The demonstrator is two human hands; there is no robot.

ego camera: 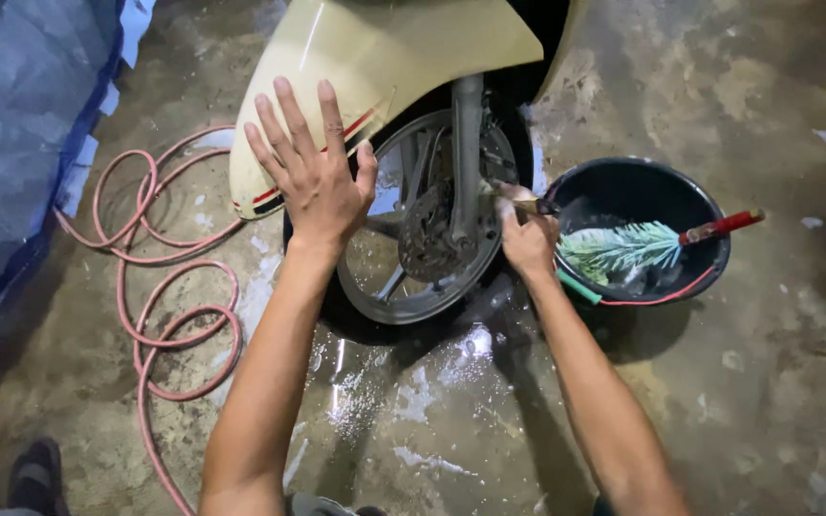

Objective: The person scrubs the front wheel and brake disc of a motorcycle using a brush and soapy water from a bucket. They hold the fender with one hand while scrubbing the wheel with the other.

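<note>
Motorbike front wheel (pixel 423 239) stands upright on the wet concrete floor (pixel 767 401), tucked under a cream fender (pixel 375 57), with the fork leg (pixel 467 153) running down to the hub. The left hand (pixel 313 177) lies flat and open on the fender, fingers spread, gripping nothing. The right hand (pixel 528 239) is closed around a small brush (pixel 518 201), its bristles against the hub by the brake disc (pixel 427 234).

Being metal and rubber, the wheel looks heavy and stiff, and slippery where wet; the fender is probably thinner and glossy, so a flat palm steadies better than a pinch. The spokes or fork would give the firmest hold.

Just to the right sits a black bucket (pixel 623 182) holding a pale feathery brush with a red handle (pixel 662 244). A pink hose (pixel 160 315) loops on the left.
</note>
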